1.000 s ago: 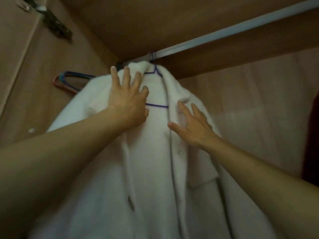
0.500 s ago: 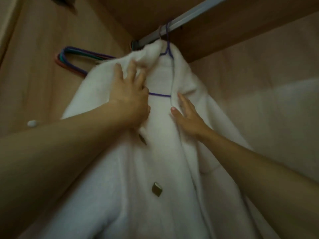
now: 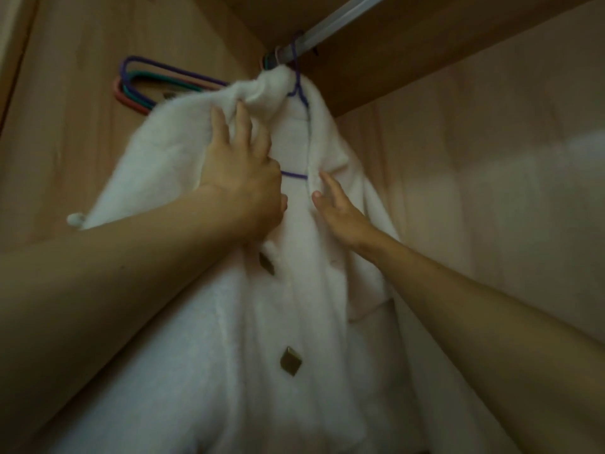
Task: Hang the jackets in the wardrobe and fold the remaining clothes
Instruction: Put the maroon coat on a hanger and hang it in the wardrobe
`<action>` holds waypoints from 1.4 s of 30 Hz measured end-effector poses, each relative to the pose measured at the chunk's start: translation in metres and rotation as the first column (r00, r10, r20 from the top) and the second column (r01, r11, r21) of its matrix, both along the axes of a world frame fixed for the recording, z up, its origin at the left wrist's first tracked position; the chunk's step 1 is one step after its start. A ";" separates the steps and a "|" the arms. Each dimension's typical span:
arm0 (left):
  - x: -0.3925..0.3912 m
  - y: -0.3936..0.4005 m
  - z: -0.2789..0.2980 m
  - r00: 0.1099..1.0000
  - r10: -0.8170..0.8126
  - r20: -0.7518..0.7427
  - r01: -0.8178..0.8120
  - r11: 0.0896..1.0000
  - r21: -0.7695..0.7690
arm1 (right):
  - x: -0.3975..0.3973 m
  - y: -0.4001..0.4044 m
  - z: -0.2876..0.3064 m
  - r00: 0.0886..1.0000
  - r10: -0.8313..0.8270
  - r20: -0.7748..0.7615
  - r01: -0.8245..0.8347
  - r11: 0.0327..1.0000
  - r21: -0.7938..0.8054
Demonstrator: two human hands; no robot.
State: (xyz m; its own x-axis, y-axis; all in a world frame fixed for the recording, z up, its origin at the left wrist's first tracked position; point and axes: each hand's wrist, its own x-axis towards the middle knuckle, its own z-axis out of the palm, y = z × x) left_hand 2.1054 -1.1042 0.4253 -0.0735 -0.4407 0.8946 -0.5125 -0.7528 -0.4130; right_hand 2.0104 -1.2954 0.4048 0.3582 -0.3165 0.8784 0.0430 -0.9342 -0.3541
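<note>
Inside wardrobe, up near the top L corner, a white fluffy jacket point(image 3: 262, 322) is seen hung on a purple hanger point(image 3: 298, 90), whose hook is looped over the metal rail point(image 3: 343, 21). Rail runs diagonally from upper R down to the corner, under a wooden shelf/top panel point(image 3: 393, 60). Hanger's lower bar is visible across the open neck of the jacket, between the two hands.

Left hand point(image 3: 242, 178) is laid on the jacket's L shoulder/collar area, fingers spread and pressed into the fabric; collar is bunched up just above the fingertips point(image 3: 244, 109), next to the hook. Thumb is tucked at the front edge; whether fabric is actually pinched can't be told, palm side hidden.

Right hand point(image 3: 340, 211) is placed flat on the R front panel, just below the hanger bar, fingers extended and together, touching the lapel edge. Nothing is gripped by it, hand is open against the cloth.

Jacket hangs below and between both forearms, front facing cam, front not closed at top. Two dark diamond-shaped buttons are seen on the front: upper button point(image 3: 266, 263) just under L wrist, lower button point(image 3: 289, 360) further down at mid front. A flap/pocket edge is seen on R side under R forearm.

Spare hangers point(image 3: 137, 83) (purple, teal, pink) are stacked behind jacket on the L, against the wardrobe side wall point(image 3: 65, 126). Back wall point(image 3: 491, 191) is lit pale on R.
</note>
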 end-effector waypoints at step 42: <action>-0.499 -0.056 -0.172 -0.490 -0.508 -0.708 0.855 -0.440 -0.276 | -0.467 0.342 -0.086 -0.756 -0.646 -0.101 0.545 -0.537 -0.644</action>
State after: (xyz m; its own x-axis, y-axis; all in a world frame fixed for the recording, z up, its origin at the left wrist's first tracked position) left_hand 1.6060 -1.1602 0.2528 -0.4932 -0.4313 0.7555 -0.3215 0.8973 0.3023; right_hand 1.5438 -0.9533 0.3192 -0.1252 -0.5381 0.8336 -0.6696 0.6658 0.3292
